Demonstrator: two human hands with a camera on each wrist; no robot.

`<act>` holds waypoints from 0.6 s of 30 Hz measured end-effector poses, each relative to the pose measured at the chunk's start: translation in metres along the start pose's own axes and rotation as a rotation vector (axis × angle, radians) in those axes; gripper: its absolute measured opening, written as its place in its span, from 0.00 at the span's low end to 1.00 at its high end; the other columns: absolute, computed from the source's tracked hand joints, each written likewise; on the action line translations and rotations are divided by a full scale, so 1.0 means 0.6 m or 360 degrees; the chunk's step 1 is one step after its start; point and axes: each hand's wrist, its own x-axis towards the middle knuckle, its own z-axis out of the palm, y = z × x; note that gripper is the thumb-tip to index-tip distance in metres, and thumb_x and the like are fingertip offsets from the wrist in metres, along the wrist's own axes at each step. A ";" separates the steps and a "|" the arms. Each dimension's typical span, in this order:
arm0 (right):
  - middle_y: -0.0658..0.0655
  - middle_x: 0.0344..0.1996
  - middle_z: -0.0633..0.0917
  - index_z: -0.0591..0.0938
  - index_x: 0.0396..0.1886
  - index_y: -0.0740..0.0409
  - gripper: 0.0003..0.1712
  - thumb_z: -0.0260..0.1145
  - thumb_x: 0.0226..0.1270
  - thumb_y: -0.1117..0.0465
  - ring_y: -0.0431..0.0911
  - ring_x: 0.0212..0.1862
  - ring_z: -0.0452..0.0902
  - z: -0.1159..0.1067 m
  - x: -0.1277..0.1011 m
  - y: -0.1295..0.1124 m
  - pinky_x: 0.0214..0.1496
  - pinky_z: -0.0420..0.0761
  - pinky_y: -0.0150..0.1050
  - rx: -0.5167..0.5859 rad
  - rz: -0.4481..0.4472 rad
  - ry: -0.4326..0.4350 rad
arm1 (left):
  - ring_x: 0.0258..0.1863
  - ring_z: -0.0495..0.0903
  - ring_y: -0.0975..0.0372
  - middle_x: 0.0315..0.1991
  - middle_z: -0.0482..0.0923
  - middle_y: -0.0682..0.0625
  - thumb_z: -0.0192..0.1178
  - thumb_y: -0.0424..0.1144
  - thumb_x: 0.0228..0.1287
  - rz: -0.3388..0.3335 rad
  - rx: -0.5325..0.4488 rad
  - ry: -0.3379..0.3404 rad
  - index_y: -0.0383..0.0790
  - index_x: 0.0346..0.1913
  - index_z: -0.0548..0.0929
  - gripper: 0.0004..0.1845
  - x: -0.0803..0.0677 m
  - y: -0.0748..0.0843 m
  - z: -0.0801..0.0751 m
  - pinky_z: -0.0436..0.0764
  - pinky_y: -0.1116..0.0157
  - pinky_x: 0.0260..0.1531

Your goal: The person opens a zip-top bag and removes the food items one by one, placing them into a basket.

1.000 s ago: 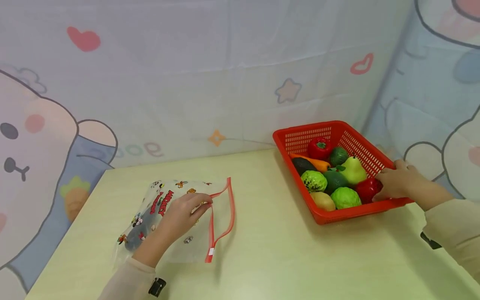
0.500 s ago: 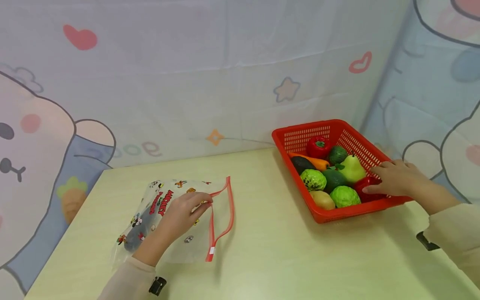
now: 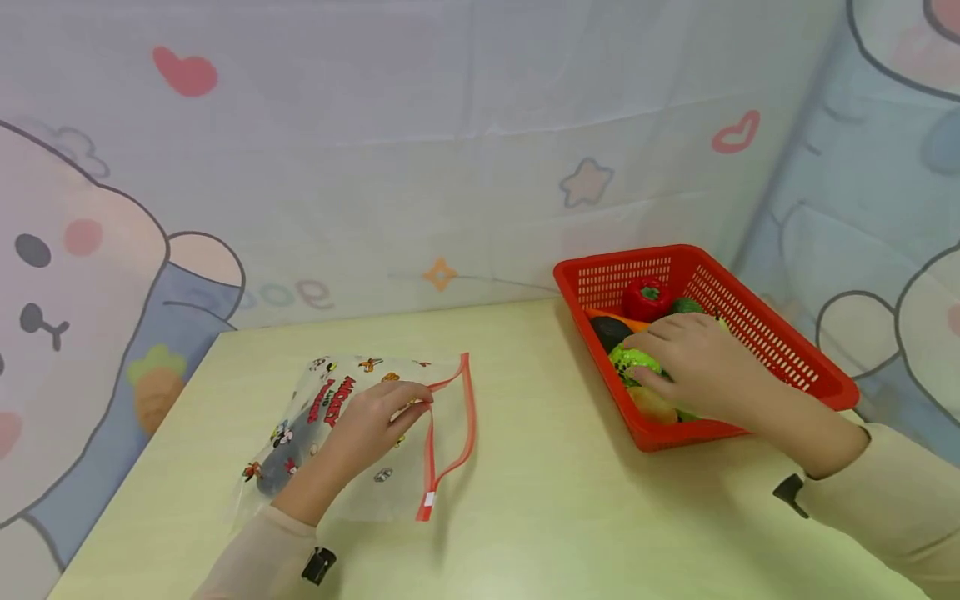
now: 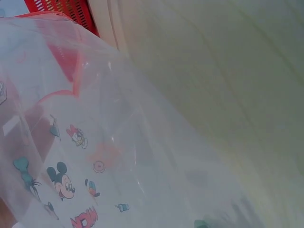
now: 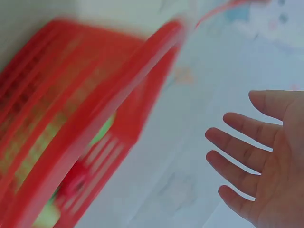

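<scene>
The left hand [image 3: 367,425] lies on a clear zip bag [image 3: 352,433] and pinches the bag's top layer near its red zip edge [image 3: 450,433]. That grip holds the bag's mouth a little way open. The bag lies flat on the pale tabletop [image 3: 540,500], on the left side. It has little cartoon mice and red letters printed on it. In the left wrist view the bag [image 4: 95,156] fills most of the picture, and you can see the mouse faces up close.

The right hand [image 3: 693,367] is over the red basket [image 3: 787,354] on the right side of the tabletop. Its fingers are stretched out, not curled, and it holds nothing. The fingertips reach down to a bumpy bright green fruit [image 3: 630,360] in the basket and seem to touch it. In the right wrist view the hand [image 5: 266,156] is spread wide open beside the blurry basket [image 5: 71,142].

More toy food sits in the basket around the hand. There is a red pepper [image 3: 647,297] at the back, a dark green one [image 3: 609,329] by it, and a yellow-brown one [image 3: 651,404] at the front.

Behind the tabletop hangs a cloth wall [image 3: 450,167] with hearts, stars and a big bunny on it.
</scene>
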 end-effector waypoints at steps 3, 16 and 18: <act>0.53 0.39 0.84 0.83 0.42 0.52 0.13 0.64 0.59 0.54 0.50 0.46 0.77 0.004 0.020 -0.046 0.52 0.75 0.50 0.0071 -0.0143 0.0006 | 0.27 0.77 0.67 0.33 0.83 0.55 0.68 0.31 0.49 0.0016 0.0001 0.0025 0.44 0.37 0.81 0.11 0.001 0.000 0.001 0.75 0.73 0.24; 0.49 0.49 0.80 0.76 0.54 0.53 0.17 0.57 0.66 0.59 0.43 0.53 0.74 0.150 0.129 -0.208 0.59 0.73 0.34 0.0380 -0.0750 -0.0568 | 0.24 0.74 0.68 0.31 0.82 0.54 0.67 0.31 0.50 -0.0015 -0.0065 0.0055 0.43 0.36 0.81 0.10 0.003 0.007 0.007 0.72 0.76 0.22; 0.50 0.46 0.80 0.78 0.50 0.54 0.14 0.57 0.66 0.59 0.42 0.50 0.74 0.177 0.149 -0.229 0.56 0.73 0.31 0.0310 -0.0817 -0.0497 | 0.26 0.76 0.67 0.32 0.82 0.54 0.66 0.32 0.51 -0.0027 -0.0067 0.0046 0.43 0.36 0.81 0.09 0.002 0.011 0.008 0.72 0.76 0.23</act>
